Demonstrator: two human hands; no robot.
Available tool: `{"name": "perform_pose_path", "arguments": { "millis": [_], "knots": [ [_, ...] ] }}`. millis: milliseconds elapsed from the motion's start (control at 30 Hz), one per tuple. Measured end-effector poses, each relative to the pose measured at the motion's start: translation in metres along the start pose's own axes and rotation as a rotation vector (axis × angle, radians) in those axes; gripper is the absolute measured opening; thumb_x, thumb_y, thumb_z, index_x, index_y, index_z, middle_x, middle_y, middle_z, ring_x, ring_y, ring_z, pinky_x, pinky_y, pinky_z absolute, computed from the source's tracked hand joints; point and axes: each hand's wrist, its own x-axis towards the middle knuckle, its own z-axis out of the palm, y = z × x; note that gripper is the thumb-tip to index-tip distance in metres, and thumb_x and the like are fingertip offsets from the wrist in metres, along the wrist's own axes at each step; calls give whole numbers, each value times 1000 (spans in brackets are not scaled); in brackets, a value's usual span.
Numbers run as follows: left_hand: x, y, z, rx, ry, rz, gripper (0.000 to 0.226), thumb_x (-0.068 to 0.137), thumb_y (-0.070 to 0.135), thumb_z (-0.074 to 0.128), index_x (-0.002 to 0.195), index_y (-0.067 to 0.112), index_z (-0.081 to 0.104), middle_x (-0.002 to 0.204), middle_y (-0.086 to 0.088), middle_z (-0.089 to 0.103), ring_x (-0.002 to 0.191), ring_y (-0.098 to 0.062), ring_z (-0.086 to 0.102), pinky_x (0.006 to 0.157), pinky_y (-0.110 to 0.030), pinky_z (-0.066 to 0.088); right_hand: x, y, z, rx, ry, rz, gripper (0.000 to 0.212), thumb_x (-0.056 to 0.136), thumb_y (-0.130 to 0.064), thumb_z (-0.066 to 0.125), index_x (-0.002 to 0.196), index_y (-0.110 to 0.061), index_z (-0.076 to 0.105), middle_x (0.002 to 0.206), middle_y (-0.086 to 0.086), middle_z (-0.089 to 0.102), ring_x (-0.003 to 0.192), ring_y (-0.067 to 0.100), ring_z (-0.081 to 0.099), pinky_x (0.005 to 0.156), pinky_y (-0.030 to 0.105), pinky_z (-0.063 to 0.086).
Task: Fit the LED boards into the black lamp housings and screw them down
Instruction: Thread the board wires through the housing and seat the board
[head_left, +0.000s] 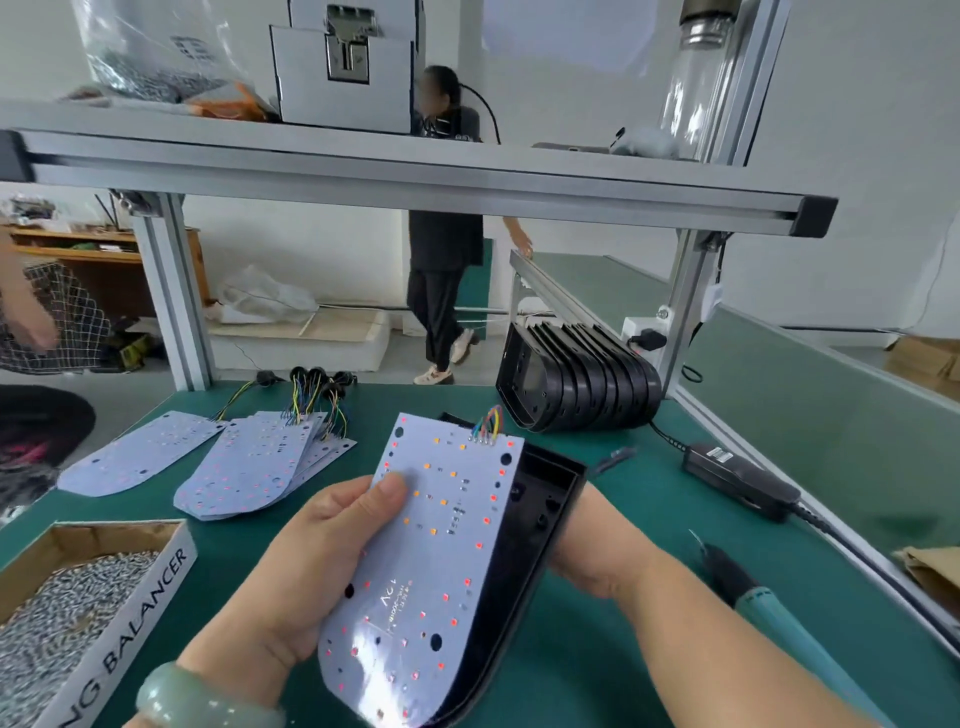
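Note:
A white LED board (441, 551) with red and orange LEDs and coloured wires at its far end lies tilted over a black lamp housing (535, 525). My left hand (306, 566) grips the board's left edge, thumb on its face. My right hand (587, 551) reaches under the housing from the right and holds it, fingers mostly hidden. More LED boards (244, 462) with wires lie fanned at the left. A row of black housings (576, 384) stands at the back right. A cardboard box of screws (72, 597) sits at the near left.
A teal electric screwdriver (763, 603) lies near right on the green bench. A black power adapter (737, 480) with cable lies beyond it. An aluminium frame shelf (415, 182) spans overhead. A person stands behind the bench, another sits at the far left.

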Motion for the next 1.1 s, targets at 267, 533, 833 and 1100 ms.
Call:
{"name": "perform_pose_path", "arguments": {
  "millis": [267, 533, 833, 1100],
  "knots": [
    [3, -1, 6, 25, 53, 61, 34, 73, 37, 59, 82, 10, 77, 85, -17, 74, 66, -26, 72, 52, -28, 56, 1, 16, -15, -549, 357, 25, 48, 93, 3, 42, 53, -25, 46, 39, -18, 48, 36, 1, 36, 37, 10, 25],
    [13, -11, 6, 266, 336, 96, 50, 96, 40, 48, 92, -9, 59, 77, -11, 61, 66, -23, 52, 61, -32, 40, -10, 3, 18, 352, 228, 39, 51, 97, -57, 30, 126, -29, 61, 104, 3, 72, 83, 16, 61, 79, 30, 48],
    [14, -26, 25, 884, 571, 351, 36, 95, 39, 41, 66, 20, 33, 67, 7, 40, 54, -6, 38, 50, -19, 29, -16, 11, 47, 86, 408, -78, 41, 105, -37, 28, 109, -18, 64, 108, -5, 70, 105, 14, 64, 95, 38, 51],
    [13, -27, 27, 903, 488, 586, 24, 86, 26, 65, 108, 18, 65, 127, 13, 39, 112, 6, 39, 72, 6, 26, -13, 11, 44, 124, 475, -200, 20, 98, -24, 53, 88, -26, 70, 95, -7, 74, 88, 12, 70, 77, 29, 56]
  ]
}}
